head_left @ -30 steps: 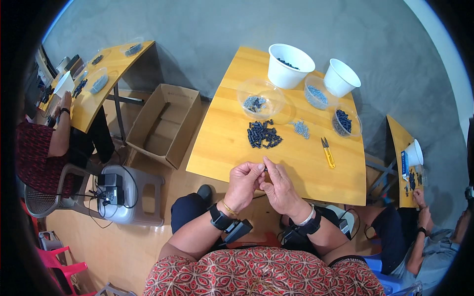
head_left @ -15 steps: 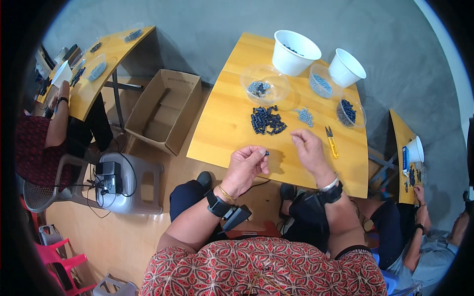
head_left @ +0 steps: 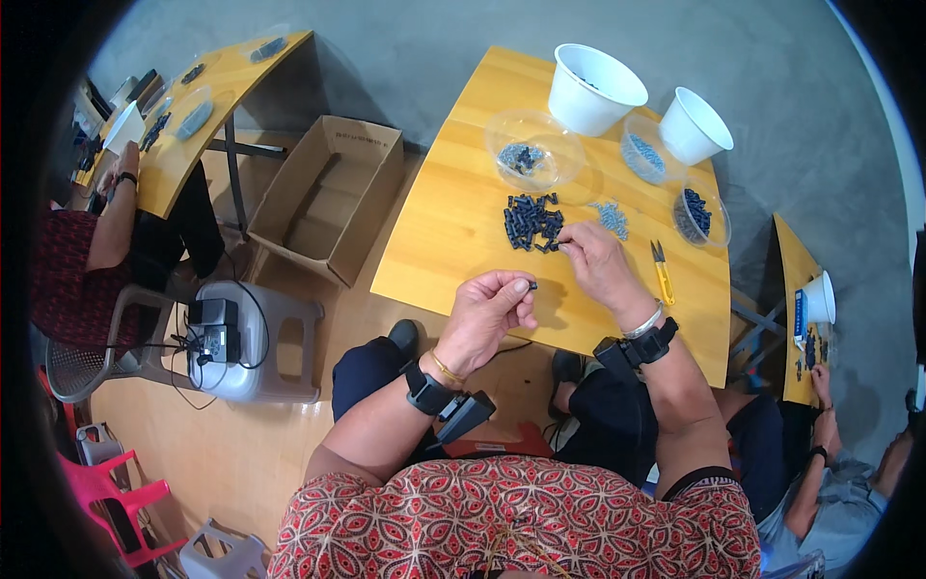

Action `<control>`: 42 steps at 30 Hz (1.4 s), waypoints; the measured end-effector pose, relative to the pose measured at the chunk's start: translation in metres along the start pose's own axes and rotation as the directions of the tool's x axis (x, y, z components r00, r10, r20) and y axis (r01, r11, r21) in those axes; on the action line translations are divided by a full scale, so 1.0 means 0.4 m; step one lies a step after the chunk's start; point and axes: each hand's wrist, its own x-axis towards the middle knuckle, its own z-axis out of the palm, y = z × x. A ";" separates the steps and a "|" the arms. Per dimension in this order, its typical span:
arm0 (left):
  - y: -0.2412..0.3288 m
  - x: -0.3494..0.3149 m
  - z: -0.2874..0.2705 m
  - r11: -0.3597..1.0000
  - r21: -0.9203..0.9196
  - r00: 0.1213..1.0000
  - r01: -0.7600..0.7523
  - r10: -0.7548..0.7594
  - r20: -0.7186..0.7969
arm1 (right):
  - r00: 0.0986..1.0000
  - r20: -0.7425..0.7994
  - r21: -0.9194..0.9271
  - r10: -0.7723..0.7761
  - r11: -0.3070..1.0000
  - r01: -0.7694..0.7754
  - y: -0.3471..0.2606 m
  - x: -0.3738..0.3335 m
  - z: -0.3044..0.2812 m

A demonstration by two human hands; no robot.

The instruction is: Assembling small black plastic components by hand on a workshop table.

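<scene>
Between the thumb and forefinger of my left hand (head_left: 490,314) is a small black plastic piece (head_left: 533,286), held above the front of the table. My right hand (head_left: 598,262) is closed in a pinch at the right edge of a pile of short black plastic pieces (head_left: 531,222). Its fingertips meet at a dark piece there, partly hidden by the fingers. Just right of that pile lies a small heap of grey screws (head_left: 612,219). Yellow-handled thread snips (head_left: 664,275) rest to the right of my right hand.
On the yellow table (head_left: 434,232) stand two white tubs (head_left: 593,101), (head_left: 696,130) and clear bowls (head_left: 502,125), (head_left: 641,145), (head_left: 721,227) of small parts. A cardboard box (head_left: 367,203) sits on the floor at left. People work at tables on both sides.
My right hand has moved left onto the edge of the black pile, and its fingers have closed. My left hand still pinches its piece. The whole view has shifted slightly.
</scene>
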 end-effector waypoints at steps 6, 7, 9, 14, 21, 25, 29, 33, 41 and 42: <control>0.002 0.001 0.000 1.000 0.013 1.000 0.001 -0.001 0.001 | 0.999 0.026 -0.029 -0.041 0.999 0.042 -0.027 0.014 0.015; 0.000 0.001 -0.001 1.000 0.013 1.000 0.000 0.000 0.000 | 0.998 0.033 -0.035 -0.048 0.998 0.049 -0.031 0.015 0.018; -0.003 0.003 -0.005 1.000 0.027 1.000 -0.006 0.006 0.029 | 0.998 0.041 -0.041 -0.055 0.998 0.057 -0.041 0.020 0.025; -0.002 0.002 -0.007 0.999 0.036 1.000 -0.006 0.005 0.027 | 0.992 0.076 -0.110 -0.098 0.988 0.106 -0.049 0.029 0.041; 0.005 0.001 -0.014 0.999 -0.033 0.999 0.010 -0.009 0.051 | 0.996 -0.043 -0.057 -0.082 0.995 0.079 -0.063 0.004 0.015; 0.006 0.000 -0.012 0.999 -0.035 0.999 0.013 -0.012 0.053 | 0.957 0.126 0.435 0.260 0.853 -0.289 -0.095 -0.039 0.008; 0.001 0.003 -0.009 0.999 -0.033 0.998 0.008 -0.007 0.056 | 0.943 0.199 0.704 0.268 0.630 -0.327 -0.122 -0.060 0.006; 0.000 0.004 -0.012 1.000 -0.022 0.998 0.005 -0.003 0.055 | 0.931 0.213 0.746 0.298 0.565 -0.352 -0.116 -0.071 0.012; -0.004 0.007 -0.009 1.000 -0.015 0.999 -0.002 0.003 0.052 | 0.933 0.183 0.815 0.311 0.483 -0.321 -0.110 -0.083 0.021; -0.005 0.007 -0.009 1.000 -0.013 0.999 -0.007 0.008 0.048 | 0.933 0.184 0.815 0.310 0.482 -0.321 -0.112 -0.084 0.025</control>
